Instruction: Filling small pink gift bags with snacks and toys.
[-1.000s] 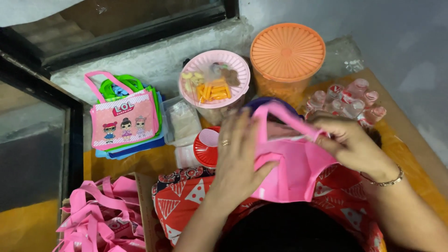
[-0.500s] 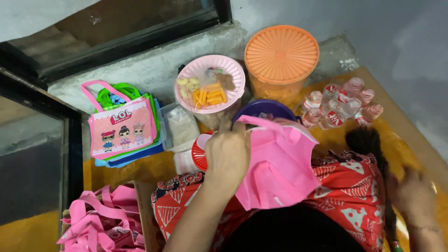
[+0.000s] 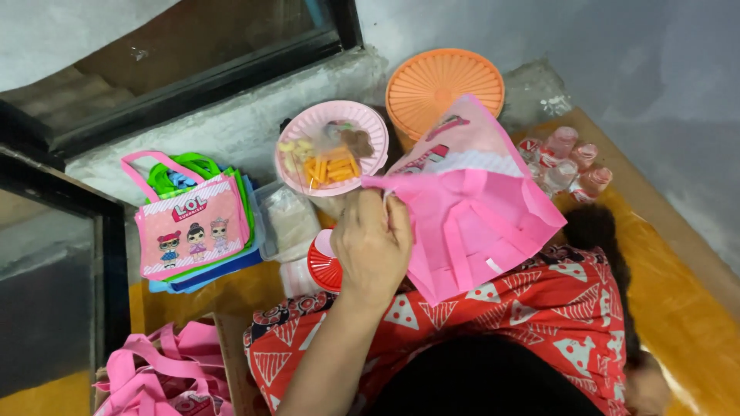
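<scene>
Pink cloth is pinched in the left hand (image 3: 372,248), which is closed tight on the top edge of a pink bag (image 3: 470,208). The bag is lifted up over the person's lap, tilted, with its printed side turned away toward the wall. Held by one edge like that, the bag hangs open and loose, so I think it is easy to look into or fill.

The right hand (image 3: 646,389) is low at the corner of the picture, by the knee. I cannot tell if it is open or closed, and it seems to hold nothing.

Just past the left hand sits a pink bowl (image 3: 332,146) with little yellow and orange snacks, close enough to reach. Behind the bag is a round orange lid (image 3: 435,81). Small pink cups (image 3: 566,158) lie beside the bag on the floor. A stack of finished bags (image 3: 193,231) leans farther left, and a heap of pink bags (image 3: 166,374) waits near the knee.

A moment ago the bag lay flat on the lap. Now it is raised and flipped.
</scene>
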